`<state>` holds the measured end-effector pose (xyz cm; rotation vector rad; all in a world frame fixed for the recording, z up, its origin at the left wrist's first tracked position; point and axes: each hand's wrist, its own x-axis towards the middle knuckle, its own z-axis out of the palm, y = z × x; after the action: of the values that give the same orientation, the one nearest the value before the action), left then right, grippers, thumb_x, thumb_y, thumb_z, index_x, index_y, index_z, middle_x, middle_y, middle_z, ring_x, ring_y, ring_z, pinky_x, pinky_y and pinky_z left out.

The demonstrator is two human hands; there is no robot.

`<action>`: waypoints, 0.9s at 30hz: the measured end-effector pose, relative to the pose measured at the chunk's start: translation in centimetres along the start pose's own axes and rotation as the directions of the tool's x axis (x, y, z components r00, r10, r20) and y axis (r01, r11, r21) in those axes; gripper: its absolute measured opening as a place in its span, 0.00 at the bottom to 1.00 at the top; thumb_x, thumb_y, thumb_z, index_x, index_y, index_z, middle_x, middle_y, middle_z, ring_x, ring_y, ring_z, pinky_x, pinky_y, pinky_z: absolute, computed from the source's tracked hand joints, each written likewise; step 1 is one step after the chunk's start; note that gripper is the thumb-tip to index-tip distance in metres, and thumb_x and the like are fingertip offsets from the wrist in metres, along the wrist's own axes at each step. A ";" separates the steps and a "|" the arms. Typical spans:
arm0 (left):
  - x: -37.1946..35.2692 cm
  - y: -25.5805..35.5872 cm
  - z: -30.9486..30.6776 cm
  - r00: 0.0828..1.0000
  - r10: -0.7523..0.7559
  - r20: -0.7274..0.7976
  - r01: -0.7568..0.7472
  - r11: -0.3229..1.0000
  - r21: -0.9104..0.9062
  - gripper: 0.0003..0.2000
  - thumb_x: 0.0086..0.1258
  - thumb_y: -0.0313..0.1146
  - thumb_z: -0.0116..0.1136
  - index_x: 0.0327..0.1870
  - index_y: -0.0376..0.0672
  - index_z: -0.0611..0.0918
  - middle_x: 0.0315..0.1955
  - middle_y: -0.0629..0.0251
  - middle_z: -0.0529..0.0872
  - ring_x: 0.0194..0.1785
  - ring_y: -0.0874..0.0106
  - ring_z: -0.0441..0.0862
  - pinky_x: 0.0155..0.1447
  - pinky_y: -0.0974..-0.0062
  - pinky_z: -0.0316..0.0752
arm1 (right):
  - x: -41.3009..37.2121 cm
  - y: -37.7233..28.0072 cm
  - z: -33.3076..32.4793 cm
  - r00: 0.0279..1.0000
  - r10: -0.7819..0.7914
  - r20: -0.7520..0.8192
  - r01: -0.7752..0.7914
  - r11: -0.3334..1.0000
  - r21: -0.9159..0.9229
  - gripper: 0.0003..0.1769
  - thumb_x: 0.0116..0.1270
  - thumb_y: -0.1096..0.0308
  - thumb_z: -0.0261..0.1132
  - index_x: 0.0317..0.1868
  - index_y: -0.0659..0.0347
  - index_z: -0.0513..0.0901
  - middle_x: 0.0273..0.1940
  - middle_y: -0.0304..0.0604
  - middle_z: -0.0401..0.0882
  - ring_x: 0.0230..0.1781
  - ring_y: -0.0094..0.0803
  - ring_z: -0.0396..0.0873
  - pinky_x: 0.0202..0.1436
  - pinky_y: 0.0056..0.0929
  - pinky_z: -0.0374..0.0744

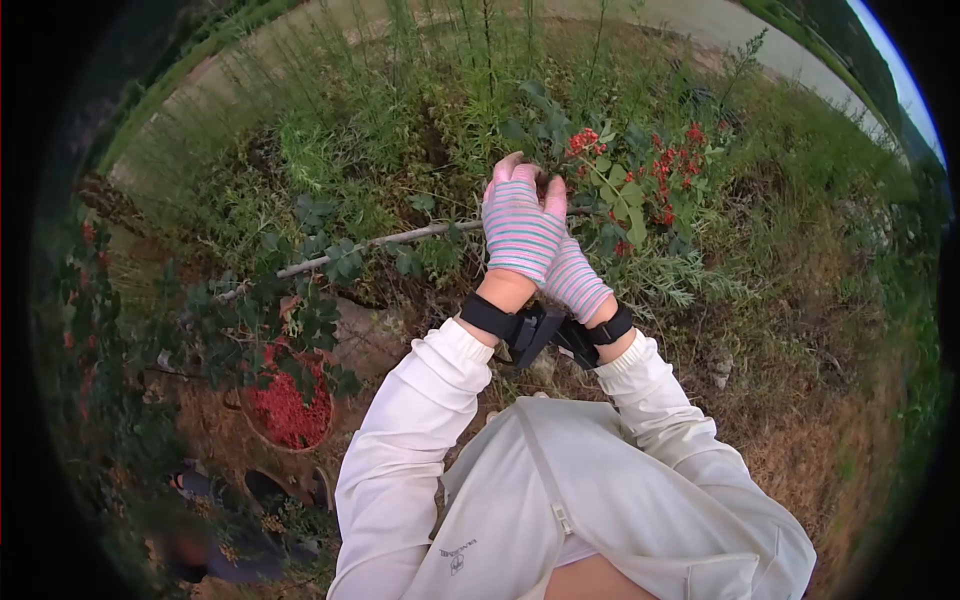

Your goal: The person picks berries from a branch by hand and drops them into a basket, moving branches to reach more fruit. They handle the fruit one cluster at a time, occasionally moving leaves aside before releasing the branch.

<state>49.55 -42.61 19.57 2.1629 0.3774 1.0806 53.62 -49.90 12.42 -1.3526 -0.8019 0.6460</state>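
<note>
My left hand (524,222), in a striped pink and grey fingerless glove, is up at the branch with its fingers curled together. Just behind and to its right is my right hand (577,278) in a matching glove, its fingers hidden behind the left one. What the hands hold between them cannot be made out. Right beside the fingertips hangs a cluster of red berries (586,143), with green leaves (628,200) below it. More red berries (675,170) grow farther right. A bare grey branch (400,238) runs leftward from the hands.
A basket of red berries (292,408) stands on the ground at lower left, partly under leaves. Near it, at the bottom left, another person (235,550) is partly visible among the plants. Tall grass and weeds rise ahead, with a pale strip of water or ground beyond.
</note>
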 end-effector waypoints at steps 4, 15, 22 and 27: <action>-0.3 -3.3 -1.2 0.999 -0.002 -0.050 -0.007 0.982 -0.187 0.11 0.65 0.32 0.54 0.39 0.31 0.77 0.46 0.53 0.77 0.46 0.63 0.76 0.50 0.71 0.72 | -1.0 -3.4 0.2 0.983 0.076 -0.166 -0.148 0.861 -0.486 0.48 0.49 0.59 0.69 0.66 0.66 0.53 0.63 0.66 0.56 0.66 0.51 0.58 0.65 0.38 0.63; -1.3 -2.9 -2.4 0.970 -0.040 0.239 0.014 0.994 0.111 0.34 0.60 0.39 0.60 0.65 0.36 0.59 0.58 0.48 0.69 0.52 0.55 0.76 0.56 0.66 0.72 | -0.8 0.4 -0.2 0.999 0.050 -0.020 -0.045 0.556 -0.830 0.51 0.51 0.60 0.67 0.68 0.71 0.46 0.65 0.67 0.53 0.67 0.50 0.57 0.67 0.35 0.61; -1.0 -5.2 -2.2 0.923 -0.267 0.279 0.241 0.963 0.125 0.26 0.72 0.48 0.34 0.33 0.33 0.80 0.31 0.41 0.81 0.39 0.48 0.78 0.47 0.56 0.72 | -2.1 -1.6 0.6 0.984 0.108 -0.140 -0.169 0.802 -0.573 0.55 0.51 0.56 0.68 0.67 0.74 0.44 0.65 0.67 0.54 0.67 0.50 0.57 0.66 0.33 0.62; -1.2 -6.4 -2.4 0.890 -0.271 0.367 0.206 0.956 0.208 0.25 0.72 0.46 0.33 0.35 0.35 0.81 0.30 0.43 0.81 0.38 0.47 0.78 0.47 0.55 0.72 | -2.1 -1.8 0.3 0.964 0.208 -0.163 -0.265 0.756 -0.599 0.51 0.52 0.57 0.67 0.67 0.74 0.48 0.66 0.66 0.52 0.69 0.48 0.53 0.67 0.32 0.62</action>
<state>47.22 -37.53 15.53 2.3356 0.5429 0.4737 52.08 -51.61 13.90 -2.1020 -0.8105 0.5285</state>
